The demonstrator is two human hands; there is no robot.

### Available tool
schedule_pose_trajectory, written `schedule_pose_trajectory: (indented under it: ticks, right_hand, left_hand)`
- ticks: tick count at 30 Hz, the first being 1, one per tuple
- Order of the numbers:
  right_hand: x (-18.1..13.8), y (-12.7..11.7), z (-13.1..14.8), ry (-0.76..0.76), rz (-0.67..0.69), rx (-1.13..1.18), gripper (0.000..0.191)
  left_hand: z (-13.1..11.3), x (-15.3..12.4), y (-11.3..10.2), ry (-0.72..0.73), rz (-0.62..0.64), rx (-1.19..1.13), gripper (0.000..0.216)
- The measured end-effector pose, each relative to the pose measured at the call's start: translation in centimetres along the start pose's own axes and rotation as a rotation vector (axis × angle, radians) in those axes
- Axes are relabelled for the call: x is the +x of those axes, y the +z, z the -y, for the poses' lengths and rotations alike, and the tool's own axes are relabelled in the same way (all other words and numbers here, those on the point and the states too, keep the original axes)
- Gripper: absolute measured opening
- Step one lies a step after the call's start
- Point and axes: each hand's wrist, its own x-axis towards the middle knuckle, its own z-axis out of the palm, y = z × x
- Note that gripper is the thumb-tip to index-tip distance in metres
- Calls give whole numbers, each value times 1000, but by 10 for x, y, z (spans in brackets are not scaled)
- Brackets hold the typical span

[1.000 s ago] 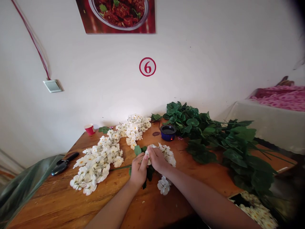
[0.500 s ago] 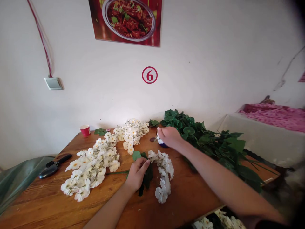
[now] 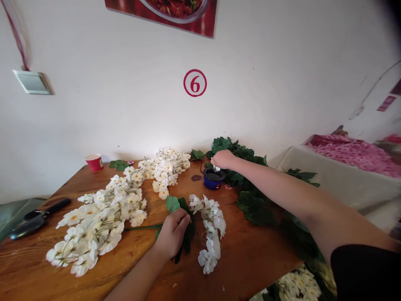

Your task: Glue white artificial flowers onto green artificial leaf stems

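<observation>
My left hand (image 3: 173,232) is closed around a leafy artificial stem (image 3: 171,203), whose green stalk runs out leftward over the table. A curved spray of white flowers (image 3: 214,228) lies just right of that hand. Farther back, my right hand (image 3: 223,160) pinches a small white flower (image 3: 216,168) over a small blue pot (image 3: 213,183) with a dark inside and a lit red light. Whether the flower touches the pot's contents cannot be made out. Left of my hands spreads a long heap of white flowers (image 3: 103,215) with yellow centres.
Green leaves (image 3: 255,205) are piled behind and beneath my right arm. A red paper cup (image 3: 94,162) and a black-handled tool (image 3: 37,219) are on the left of the wooden table (image 3: 131,267). At right stands a white-sided container (image 3: 294,167) of pink pieces (image 3: 357,152).
My right hand has lifted slightly off the blue pot, which now shows with its red light. The view has shifted; my left hand keeps its hold on the leafy stem.
</observation>
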Motion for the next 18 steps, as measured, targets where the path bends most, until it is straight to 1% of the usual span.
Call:
schedule_pose_trajectory:
  ticks: [3, 8, 11, 13, 16, 18]
  right_hand:
    - [5, 7, -3, 26, 58, -31, 47]
    - [7, 17, -1, 66, 101, -68, 47]
    - [5, 24, 5, 82, 134, -77, 37]
    - [3, 27, 9, 91, 151, -78, 34]
    - [0, 26, 10, 108, 144, -71, 31]
    - [-2, 20, 6, 127, 110, -61, 38]
  left_hand:
    - [-1, 0, -2, -10, 16, 12, 31]
    - [0, 1, -4, -2, 47, 37, 29]
    - [2, 2, -3, 2, 58, 43, 30]
    - [3, 2, -2, 0, 61, 44, 31]
    - [4, 2, -2, -6, 53, 46, 31]
    - [3, 1, -2, 7, 52, 54, 32]
